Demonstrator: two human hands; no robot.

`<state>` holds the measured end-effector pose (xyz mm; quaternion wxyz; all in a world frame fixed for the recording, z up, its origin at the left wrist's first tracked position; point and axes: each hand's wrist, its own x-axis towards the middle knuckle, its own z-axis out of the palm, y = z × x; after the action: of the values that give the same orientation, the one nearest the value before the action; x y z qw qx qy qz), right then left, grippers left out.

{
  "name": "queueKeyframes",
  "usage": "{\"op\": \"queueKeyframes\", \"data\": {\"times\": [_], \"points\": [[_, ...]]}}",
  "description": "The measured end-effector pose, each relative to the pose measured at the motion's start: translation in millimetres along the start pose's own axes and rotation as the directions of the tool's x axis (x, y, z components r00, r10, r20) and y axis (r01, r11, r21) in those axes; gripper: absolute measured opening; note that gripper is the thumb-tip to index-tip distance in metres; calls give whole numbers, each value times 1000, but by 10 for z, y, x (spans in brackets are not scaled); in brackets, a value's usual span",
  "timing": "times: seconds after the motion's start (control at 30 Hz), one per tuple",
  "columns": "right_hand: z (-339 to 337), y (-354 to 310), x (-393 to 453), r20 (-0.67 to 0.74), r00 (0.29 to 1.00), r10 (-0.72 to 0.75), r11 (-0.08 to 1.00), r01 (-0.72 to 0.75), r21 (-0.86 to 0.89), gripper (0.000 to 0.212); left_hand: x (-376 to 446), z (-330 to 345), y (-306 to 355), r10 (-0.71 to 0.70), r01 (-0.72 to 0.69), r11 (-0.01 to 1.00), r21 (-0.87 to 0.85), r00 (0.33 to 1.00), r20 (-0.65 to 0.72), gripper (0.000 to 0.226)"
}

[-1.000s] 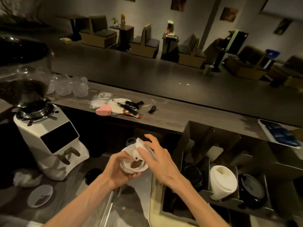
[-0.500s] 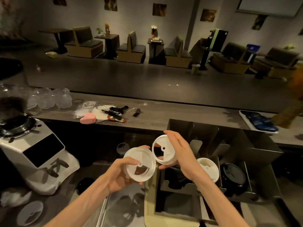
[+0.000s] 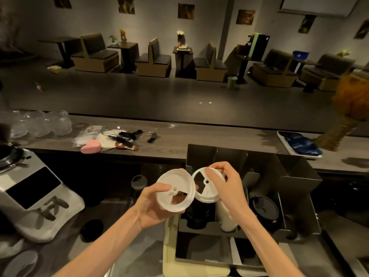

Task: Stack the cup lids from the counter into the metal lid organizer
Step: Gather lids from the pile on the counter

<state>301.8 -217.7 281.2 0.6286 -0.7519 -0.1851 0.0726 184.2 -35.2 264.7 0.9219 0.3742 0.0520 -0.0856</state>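
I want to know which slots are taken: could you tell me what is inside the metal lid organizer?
The metal lid organizer holds a white lid stack between two black lid stacks. The hands and held lids cover the stacks' upper parts.

Both forearms are bare to the frame edge, no sleeves showing; left hand and right hand are ungloved, slim-fingered.

A dim café, viewed from behind its service bench. At near left stands a white coffee grinder; at near right a metal lid organizer holds stacks of cup lids. Far across the floor, booth seats and small tables line a wall hung with pictures.
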Motion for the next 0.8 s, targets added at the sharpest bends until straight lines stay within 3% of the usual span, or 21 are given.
{"op": "queueKeyframes", "data": {"times": [0.1,0.17,0.3,0.37,0.53,0.63,0.8], "points": [[-107,9,-13,7,997,-71,996,71,-59,17,124,125,-50,-10,10,1000,-9,1000,5,86],[-215,18,-11,105,986,-127,980,141,-141,28,200,180,-69,-10,10,1000,-9,1000,6,84],[-584,-54,11,402,913,-73,904,231,-359,79,323,234,-64,-27,26,999,19,999,34,80],[-752,-84,10,460,886,-53,852,280,-442,88,367,243,-85,-50,48,998,48,998,38,82],[-981,-89,-8,366,919,-150,749,347,-564,68,488,334,-200,-116,124,990,71,988,-104,96],[-1093,34,-16,221,957,-190,679,290,-674,69,526,373,-215,-92,112,987,117,982,-167,96],[-971,398,-110,199,967,-159,538,253,-804,80,511,304,-246,-92,123,980,154,976,-199,94]]}}
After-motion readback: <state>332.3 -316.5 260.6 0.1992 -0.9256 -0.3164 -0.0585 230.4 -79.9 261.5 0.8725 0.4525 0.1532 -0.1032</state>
